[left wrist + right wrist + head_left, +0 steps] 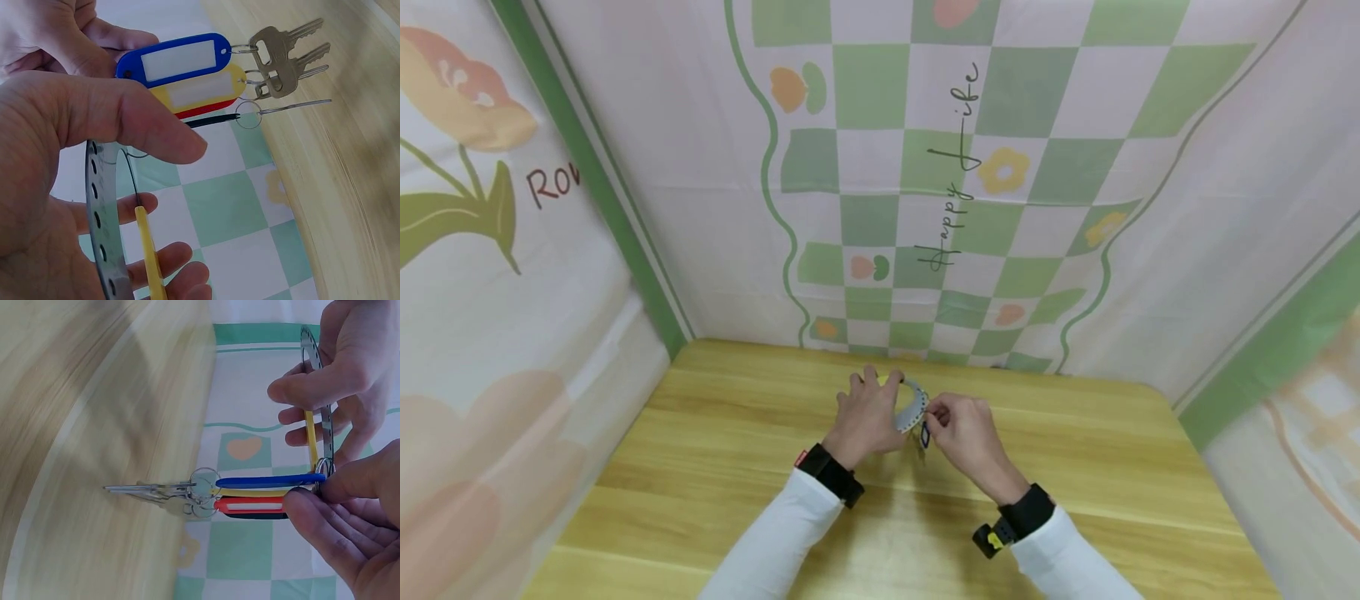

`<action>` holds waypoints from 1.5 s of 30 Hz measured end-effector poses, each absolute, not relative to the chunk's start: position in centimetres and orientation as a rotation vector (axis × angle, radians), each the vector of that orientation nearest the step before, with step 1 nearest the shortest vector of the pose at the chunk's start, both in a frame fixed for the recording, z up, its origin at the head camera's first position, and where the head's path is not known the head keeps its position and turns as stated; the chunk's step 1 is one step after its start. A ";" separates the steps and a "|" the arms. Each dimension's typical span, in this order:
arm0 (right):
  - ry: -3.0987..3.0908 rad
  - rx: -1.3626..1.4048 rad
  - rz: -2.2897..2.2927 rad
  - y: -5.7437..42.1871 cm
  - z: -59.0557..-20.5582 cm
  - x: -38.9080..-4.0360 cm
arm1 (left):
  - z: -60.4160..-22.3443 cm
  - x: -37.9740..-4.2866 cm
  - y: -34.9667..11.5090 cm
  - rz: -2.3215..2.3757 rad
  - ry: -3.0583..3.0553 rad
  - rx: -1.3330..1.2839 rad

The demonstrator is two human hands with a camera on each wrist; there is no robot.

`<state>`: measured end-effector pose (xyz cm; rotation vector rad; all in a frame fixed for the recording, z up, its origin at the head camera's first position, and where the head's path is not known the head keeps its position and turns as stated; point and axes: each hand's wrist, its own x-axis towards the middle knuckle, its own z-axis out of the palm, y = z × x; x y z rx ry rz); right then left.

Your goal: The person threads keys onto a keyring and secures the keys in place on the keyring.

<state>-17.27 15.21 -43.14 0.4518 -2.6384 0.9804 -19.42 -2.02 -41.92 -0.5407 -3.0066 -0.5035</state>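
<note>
My left hand [868, 417] holds a grey perforated ring [913, 412], thumb on one side and fingers on the other. Small holes run along the ring's edge. A thin yellow piece [150, 256] shows beside it, between thumb and fingers. At the ring's near right edge, my right hand [966, 433] pinches the ends of several key tags. They are a blue tag [184, 59], a yellow tag [203, 87], a red tag [250, 505] and a black tag [256, 516]. Metal keys [278, 75] dangle from small split rings on the tags.
Both hands work above a light wooden table [715, 433]. Behind it hangs a curtain [872, 92] with green and white checks, and printed cloth closes in the left and right sides. Each wrist wears a black strap [829, 473].
</note>
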 end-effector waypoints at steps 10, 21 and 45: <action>-2.515 0.642 0.801 15.1 -43.5 -17.2 | -41.9 -19.5 -2.2 -0.550 -3.047 -0.534; -2.594 0.417 1.072 15.2 -43.7 -17.2 | -41.7 -19.4 -2.2 -0.595 -3.032 -0.513; -2.568 0.312 1.207 14.9 -43.9 -17.0 | -41.7 -19.3 -2.1 -0.610 -3.012 -0.499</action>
